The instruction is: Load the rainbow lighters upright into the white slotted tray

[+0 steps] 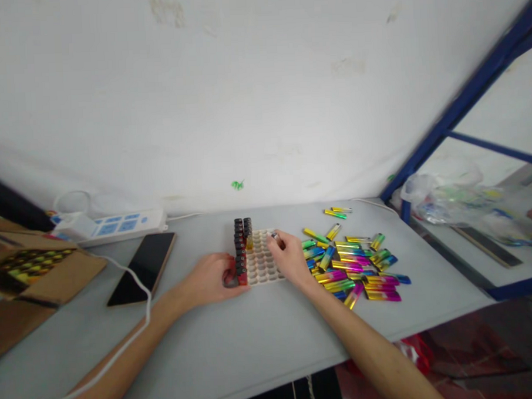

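Grey table under a white wall, both hands at a part-filled tray

Across the middle of the frame, the table meets the wall. The tray sits at centre, black-topped pieces upright along its left side, its other visible cells mostly bare. The left hand curves its thumb and fingers about the near end of that row; whether it grips or merely steadies, I cannot tell. The right hand, over the tray's right half, pinches a small piece with a metallic end, mostly hidden by the fingers.

A nudge from the left fingers could tip the tight row, and a low right forearm could scatter the shiny pieces heaped just beside it. The cable, which crosses the left forearm at lower left, might snag if that arm swings.

Bare table lies between the forearms at lower centre, with a strip behind the tray too; leftward, the phone and box narrow the room, and the front edge runs along the bottom
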### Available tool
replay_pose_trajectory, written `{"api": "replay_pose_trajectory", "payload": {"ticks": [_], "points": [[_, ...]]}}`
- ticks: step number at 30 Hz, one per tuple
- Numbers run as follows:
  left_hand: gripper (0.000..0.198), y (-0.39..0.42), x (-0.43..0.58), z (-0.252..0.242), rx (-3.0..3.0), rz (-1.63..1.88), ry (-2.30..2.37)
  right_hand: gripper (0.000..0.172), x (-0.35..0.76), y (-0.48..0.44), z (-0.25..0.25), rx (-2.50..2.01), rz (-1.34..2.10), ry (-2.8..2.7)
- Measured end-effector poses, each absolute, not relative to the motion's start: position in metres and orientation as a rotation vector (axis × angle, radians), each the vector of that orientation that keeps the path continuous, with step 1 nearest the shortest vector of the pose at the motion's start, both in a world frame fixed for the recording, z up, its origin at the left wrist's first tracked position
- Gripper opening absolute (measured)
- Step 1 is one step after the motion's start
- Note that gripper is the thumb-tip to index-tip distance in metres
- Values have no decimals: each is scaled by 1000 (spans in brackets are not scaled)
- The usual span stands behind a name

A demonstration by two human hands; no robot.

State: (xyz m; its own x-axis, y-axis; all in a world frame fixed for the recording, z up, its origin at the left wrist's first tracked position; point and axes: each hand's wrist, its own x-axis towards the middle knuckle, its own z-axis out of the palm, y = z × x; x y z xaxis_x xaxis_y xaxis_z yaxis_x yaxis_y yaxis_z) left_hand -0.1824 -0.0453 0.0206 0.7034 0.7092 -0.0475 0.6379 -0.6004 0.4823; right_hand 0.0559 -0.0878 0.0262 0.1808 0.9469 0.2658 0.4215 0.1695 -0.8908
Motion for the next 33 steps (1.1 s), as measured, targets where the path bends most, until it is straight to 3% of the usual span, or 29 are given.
{"api": "replay_pose_trajectory", "payload": {"ticks": [6, 26, 33], "points": [[39, -46, -182, 22, 2448, 196, 1034, 45, 57, -89, 20, -1385, 693, -1413], [39, -45, -183, 21, 2472, 203, 1009, 22, 60, -79, 7, -1319, 438, -1999], [40, -45, -183, 19, 2481, 205, 1019, 30, 49, -82, 28, -1601, 187, -2164]]}}
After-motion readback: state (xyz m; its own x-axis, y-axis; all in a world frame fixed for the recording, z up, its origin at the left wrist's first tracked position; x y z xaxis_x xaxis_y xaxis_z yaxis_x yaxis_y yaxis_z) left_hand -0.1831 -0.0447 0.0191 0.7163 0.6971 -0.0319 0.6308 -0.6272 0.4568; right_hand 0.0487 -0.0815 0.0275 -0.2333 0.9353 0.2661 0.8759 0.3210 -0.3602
